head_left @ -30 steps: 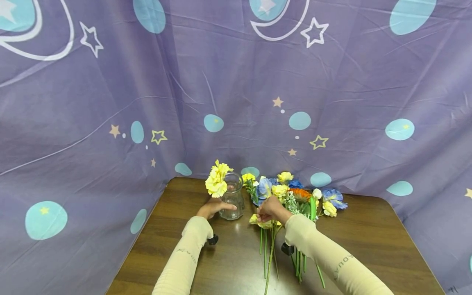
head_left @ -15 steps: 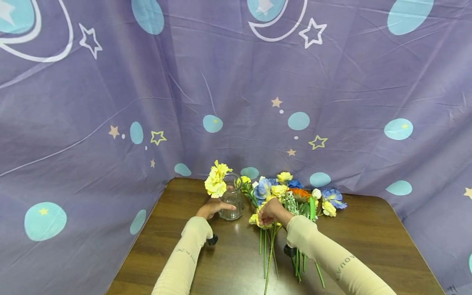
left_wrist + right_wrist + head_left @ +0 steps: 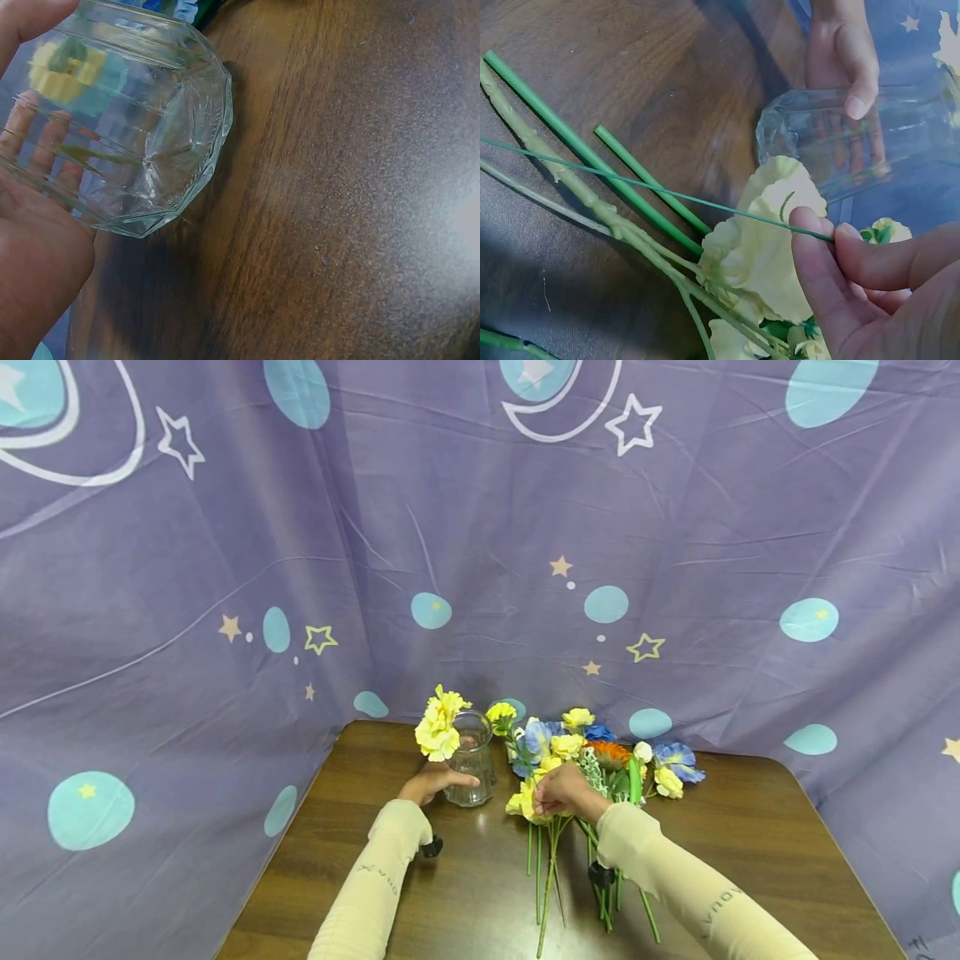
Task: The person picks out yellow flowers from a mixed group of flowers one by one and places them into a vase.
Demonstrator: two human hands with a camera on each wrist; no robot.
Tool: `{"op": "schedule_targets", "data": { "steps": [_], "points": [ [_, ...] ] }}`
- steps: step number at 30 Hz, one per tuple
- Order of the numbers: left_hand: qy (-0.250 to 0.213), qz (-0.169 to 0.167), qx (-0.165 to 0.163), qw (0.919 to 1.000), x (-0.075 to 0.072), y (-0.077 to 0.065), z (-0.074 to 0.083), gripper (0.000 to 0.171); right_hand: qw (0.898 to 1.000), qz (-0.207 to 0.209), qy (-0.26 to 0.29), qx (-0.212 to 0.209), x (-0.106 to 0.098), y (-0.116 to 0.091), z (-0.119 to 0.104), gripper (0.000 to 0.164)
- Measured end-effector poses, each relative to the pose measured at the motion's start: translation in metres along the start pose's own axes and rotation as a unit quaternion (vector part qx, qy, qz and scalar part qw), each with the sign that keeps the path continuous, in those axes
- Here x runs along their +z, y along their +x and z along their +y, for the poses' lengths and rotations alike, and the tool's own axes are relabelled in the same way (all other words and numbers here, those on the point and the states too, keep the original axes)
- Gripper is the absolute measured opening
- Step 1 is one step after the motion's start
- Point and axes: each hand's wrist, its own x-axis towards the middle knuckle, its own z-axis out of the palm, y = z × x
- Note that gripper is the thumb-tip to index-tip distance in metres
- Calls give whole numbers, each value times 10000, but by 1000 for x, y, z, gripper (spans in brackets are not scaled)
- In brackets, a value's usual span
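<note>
My left hand (image 3: 432, 782) holds the clear glass vase (image 3: 472, 787) by its side, thumb in front and fingers behind the glass. The vase stands on the table; a large yellow flower (image 3: 438, 727) leans out over its left rim. My right hand (image 3: 881, 281) pinches the thin green stem (image 3: 705, 201) of a flower between thumb and index finger. That flower's yellow bloom (image 3: 501, 714) appears to be the one raised beside the vase's rim. Under the right hand lie pale yellow blossoms (image 3: 769, 232) on a thick branching stem (image 3: 592, 199).
Several artificial flowers lie in a pile around the right hand, among them an orange flower (image 3: 609, 754), a blue iris (image 3: 678, 762) and loose green stems (image 3: 648, 914). The wooden table (image 3: 720, 860) ends at a purple patterned cloth (image 3: 712, 568) behind.
My right hand has shifted slightly right, and the small yellow bloom dipped toward the vase, then rose upright. The left hand keeps its hold on the vase.
</note>
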Motion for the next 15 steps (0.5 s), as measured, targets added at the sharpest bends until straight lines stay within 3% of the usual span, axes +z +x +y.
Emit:
{"op": "schedule_targets", "data": {
  "steps": [4,10,15],
  "points": [
    [-8,1,-12,10000,-1,0,-1,86,9999,62,72,-46,-6,-2,0,1],
    [89,209,-137,9996,-1,0,-2,84,9989,55,471,-46,-12,-2,-1,8],
    [172,358,-426,9983,0,-2,0,73,9980,55,625,-48,-15,-2,-5,4]
  ]
}}
